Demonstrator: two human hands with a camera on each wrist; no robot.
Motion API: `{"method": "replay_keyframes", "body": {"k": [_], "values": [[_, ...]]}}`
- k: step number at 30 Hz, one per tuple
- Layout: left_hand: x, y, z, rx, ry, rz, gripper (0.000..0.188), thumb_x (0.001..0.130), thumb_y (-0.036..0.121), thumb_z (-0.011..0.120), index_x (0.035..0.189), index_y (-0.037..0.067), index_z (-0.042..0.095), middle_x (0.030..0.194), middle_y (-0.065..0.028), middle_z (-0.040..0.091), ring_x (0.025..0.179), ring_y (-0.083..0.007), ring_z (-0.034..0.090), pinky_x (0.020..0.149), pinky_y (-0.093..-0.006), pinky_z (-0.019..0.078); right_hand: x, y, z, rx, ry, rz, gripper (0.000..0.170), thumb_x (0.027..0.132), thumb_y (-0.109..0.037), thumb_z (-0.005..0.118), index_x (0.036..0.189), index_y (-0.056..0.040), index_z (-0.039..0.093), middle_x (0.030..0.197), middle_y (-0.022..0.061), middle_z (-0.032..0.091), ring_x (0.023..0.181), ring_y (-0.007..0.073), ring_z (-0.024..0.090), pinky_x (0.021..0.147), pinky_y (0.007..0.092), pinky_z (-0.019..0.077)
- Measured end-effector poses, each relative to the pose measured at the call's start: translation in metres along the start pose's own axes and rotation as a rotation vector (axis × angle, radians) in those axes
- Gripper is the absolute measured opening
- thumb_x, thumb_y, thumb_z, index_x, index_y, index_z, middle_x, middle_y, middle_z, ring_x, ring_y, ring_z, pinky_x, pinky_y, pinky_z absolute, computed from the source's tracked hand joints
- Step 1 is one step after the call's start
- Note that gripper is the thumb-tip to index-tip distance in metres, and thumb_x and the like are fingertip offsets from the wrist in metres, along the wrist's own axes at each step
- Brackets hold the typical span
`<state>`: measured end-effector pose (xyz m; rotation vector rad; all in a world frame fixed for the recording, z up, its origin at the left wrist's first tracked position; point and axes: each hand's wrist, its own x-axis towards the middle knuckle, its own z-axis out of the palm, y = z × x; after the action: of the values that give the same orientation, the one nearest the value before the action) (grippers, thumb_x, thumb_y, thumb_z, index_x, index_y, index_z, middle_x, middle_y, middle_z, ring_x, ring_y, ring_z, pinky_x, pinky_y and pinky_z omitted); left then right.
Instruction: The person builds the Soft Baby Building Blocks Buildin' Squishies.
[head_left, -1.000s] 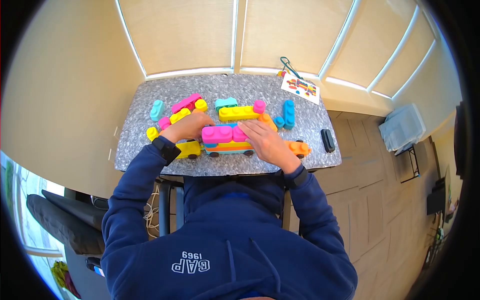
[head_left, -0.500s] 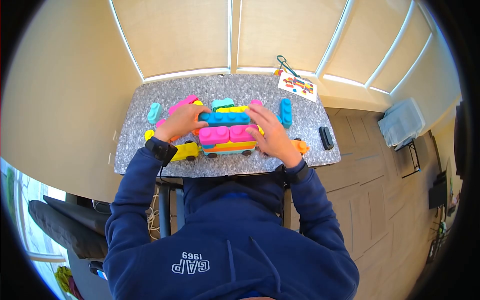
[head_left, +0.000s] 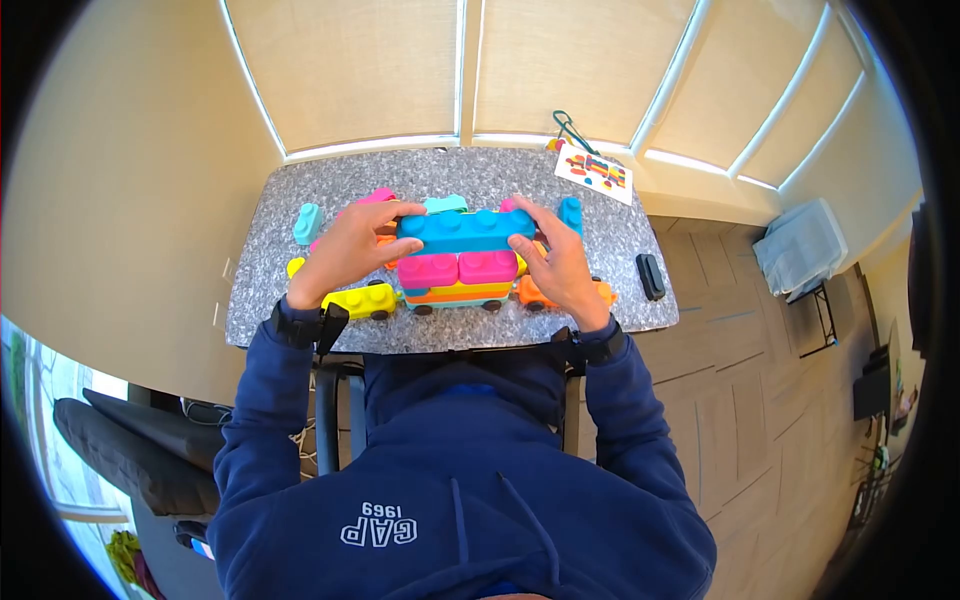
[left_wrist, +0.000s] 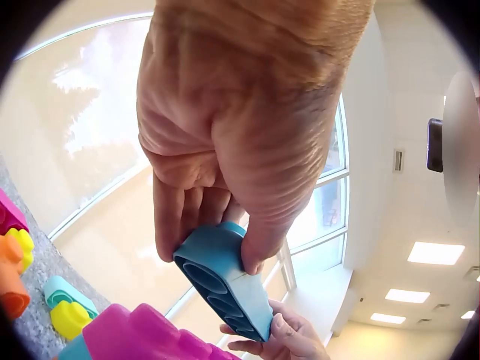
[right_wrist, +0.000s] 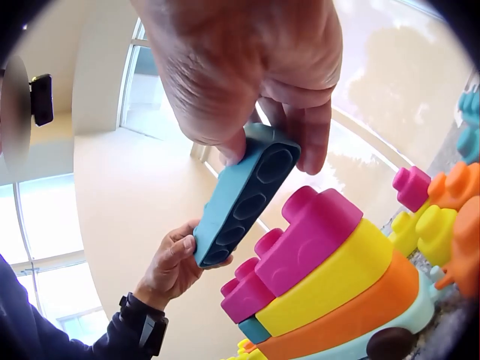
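Observation:
A long blue building block [head_left: 465,233] with a row of studs is held level between both hands. My left hand [head_left: 350,245] pinches its left end, thumb on the near side. The right hand [head_left: 562,268] pinches the other end the same way. The wrist views show the hollow underside of the block [right_wrist: 251,202] in the air. Beneath it stands a wheeled stack: pink blocks [head_left: 488,267] on top, then a yellow layer [right_wrist: 330,277], an orange layer [right_wrist: 345,322] and a light teal base [right_wrist: 424,304]. Gaps separate block and pink studs in the right wrist view.
Left of the stack is a yellow wheeled car [head_left: 360,300]; an orange one [head_left: 540,292] is at its right. Loose blocks lie behind, including a light teal block [head_left: 308,224] and a blue block [head_left: 571,214]. A picture card [head_left: 594,174] and a black object [head_left: 650,277] lie rightward.
The hands have lifted the long blue block from behind the stack and brought it up and nearer. The right hand has gone from the pink block to the blue block's right end.

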<state>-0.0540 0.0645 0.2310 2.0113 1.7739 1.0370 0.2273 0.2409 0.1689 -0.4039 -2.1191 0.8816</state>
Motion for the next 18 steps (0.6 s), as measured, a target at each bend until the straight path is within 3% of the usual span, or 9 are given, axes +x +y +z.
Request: {"method": "replay_keyframes", "body": {"k": [2, 8, 18], "values": [[-0.006, 0.004, 0.0, -0.1, -0.033, -0.116, 0.043, 0.096, 0.012, 0.084, 0.137, 0.003, 0.073, 0.125, -0.0147, 0.078, 0.112, -0.025, 0.077, 0.107, -0.0406, 0.0624, -0.004, 0.004, 0.001, 0.0, -0.014, 0.011, 0.051, 0.102, -0.018, 0.079, 0.149, -0.0017, 0.064, 0.137, 0.0212, 0.073, 0.121, 0.0366, 0.073, 0.105, 0.0435, 0.0571], [-0.022, -0.016, 0.015, -0.143, -0.006, -0.074, 0.045, 0.099, 0.013, 0.082, 0.141, 0.003, 0.071, 0.131, -0.0151, 0.076, 0.121, -0.0265, 0.075, 0.106, -0.04, 0.0623, -0.014, 0.008, 0.008, -0.067, -0.039, -0.038, 0.051, 0.098, -0.018, 0.084, 0.143, -0.0015, 0.067, 0.132, 0.0212, 0.074, 0.119, 0.0368, 0.074, 0.102, 0.0429, 0.0582], [-0.03, -0.026, 0.027, -0.228, 0.013, -0.114, 0.044, 0.1, 0.01, 0.082, 0.142, 0.003, 0.068, 0.137, -0.0124, 0.073, 0.122, -0.0245, 0.073, 0.11, -0.0408, 0.0609, -0.019, 0.006, 0.011, -0.08, -0.02, -0.062, 0.049, 0.098, -0.013, 0.082, 0.143, -0.0016, 0.067, 0.134, 0.02, 0.073, 0.116, 0.036, 0.073, 0.099, 0.0413, 0.0575]]}}
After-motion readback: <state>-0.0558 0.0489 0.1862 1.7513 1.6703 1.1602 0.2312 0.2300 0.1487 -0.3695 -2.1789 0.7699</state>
